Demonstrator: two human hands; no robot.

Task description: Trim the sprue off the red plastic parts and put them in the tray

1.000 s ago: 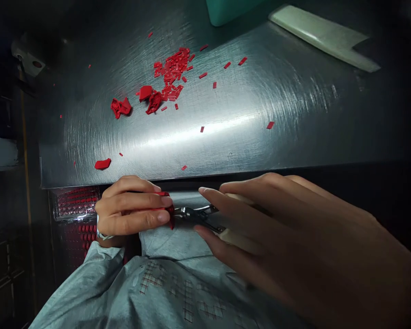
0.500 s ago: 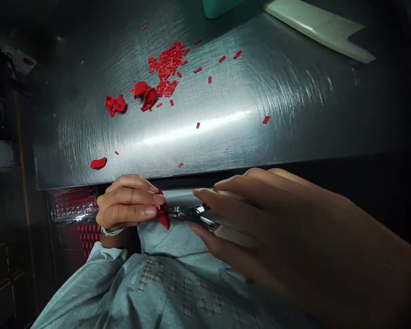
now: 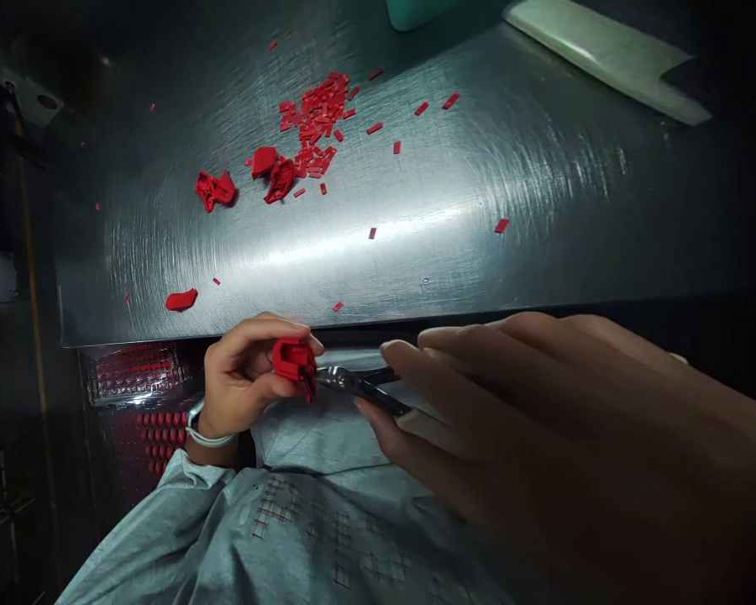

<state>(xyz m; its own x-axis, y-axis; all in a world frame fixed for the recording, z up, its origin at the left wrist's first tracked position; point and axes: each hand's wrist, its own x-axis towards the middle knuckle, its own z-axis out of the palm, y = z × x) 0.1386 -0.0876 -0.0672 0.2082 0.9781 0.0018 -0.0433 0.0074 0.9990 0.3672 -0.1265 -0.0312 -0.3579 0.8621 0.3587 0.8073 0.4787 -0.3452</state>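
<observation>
My left hand (image 3: 243, 378) grips a red plastic part (image 3: 293, 360) between thumb and fingers, just off the table's near edge and above my lap. The part's hollow side faces up toward me. In my right hand (image 3: 497, 403) are nippers (image 3: 378, 397) with pale handles and a dark metal head. Their jaws point left and meet the right side of the red part; I cannot tell whether they bite on it. The handles are spread somewhat apart, and my palm hides their far ends.
On the metal table (image 3: 428, 193) lie a pile of small red chips (image 3: 321, 109), several loose chips, red molded parts (image 3: 214, 192) and a curved red piece (image 3: 181, 299). A pale curved panel (image 3: 605, 55) and a green container (image 3: 419, 13) sit behind. Clear trays (image 3: 135, 374) hold red pieces lower left.
My left hand has turned the red part so its hollow side shows. The nippers' handles have spread wider, with their jaws still at the part. The view has shifted slightly.
</observation>
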